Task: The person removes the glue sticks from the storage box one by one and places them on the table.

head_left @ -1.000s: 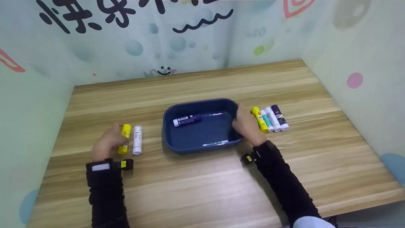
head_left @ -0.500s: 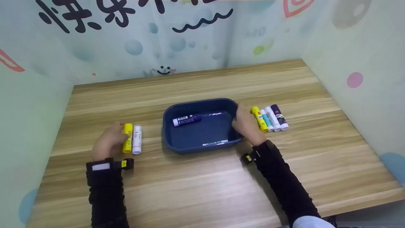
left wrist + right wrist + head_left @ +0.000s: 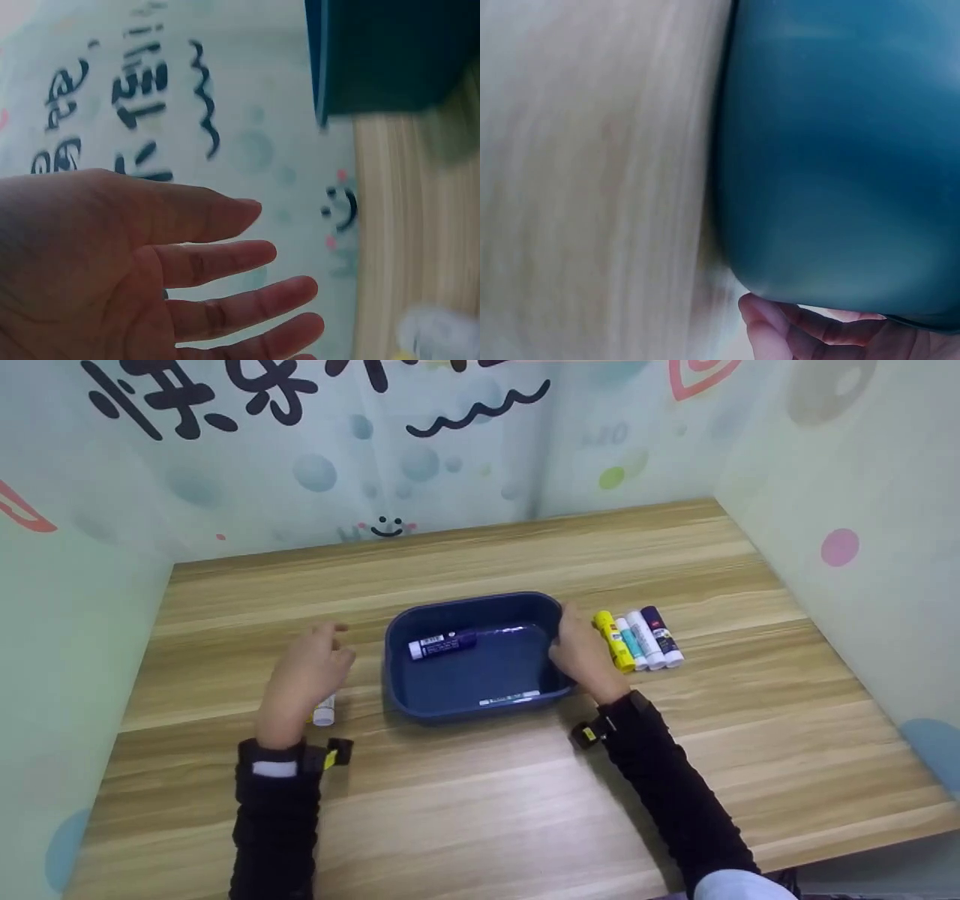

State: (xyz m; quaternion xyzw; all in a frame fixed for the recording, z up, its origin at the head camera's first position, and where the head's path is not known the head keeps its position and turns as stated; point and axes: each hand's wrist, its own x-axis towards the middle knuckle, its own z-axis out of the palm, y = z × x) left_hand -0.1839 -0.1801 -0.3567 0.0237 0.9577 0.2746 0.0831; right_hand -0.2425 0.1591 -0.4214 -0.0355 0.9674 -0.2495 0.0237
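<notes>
My left hand (image 3: 306,675) hovers over two glue sticks at the left, its fingers apart and holding nothing, as the left wrist view shows. Below it, only the end of the white glue stick (image 3: 324,713) shows; the yellow one is almost wholly hidden. At the blue plastic bin (image 3: 427,718), my right hand (image 3: 583,654) grips the right side; its fingers (image 3: 765,330) press the outside wall. Inside lies a dark purple glue stick (image 3: 444,645) with a white end. A narrow white-and-green strip (image 3: 510,698) shows by the near wall.
Right of the bin, several glue sticks lie side by side: a yellow one (image 3: 614,641), a teal-and-white one (image 3: 631,645), a white one (image 3: 646,640) and a dark purple one (image 3: 663,636). Printed walls enclose the wooden table (image 3: 480,810) at back and sides.
My left hand slid the yellow glue stick right, against the white one, then let go, rose and moved right over both. The right hand and bin stayed put.
</notes>
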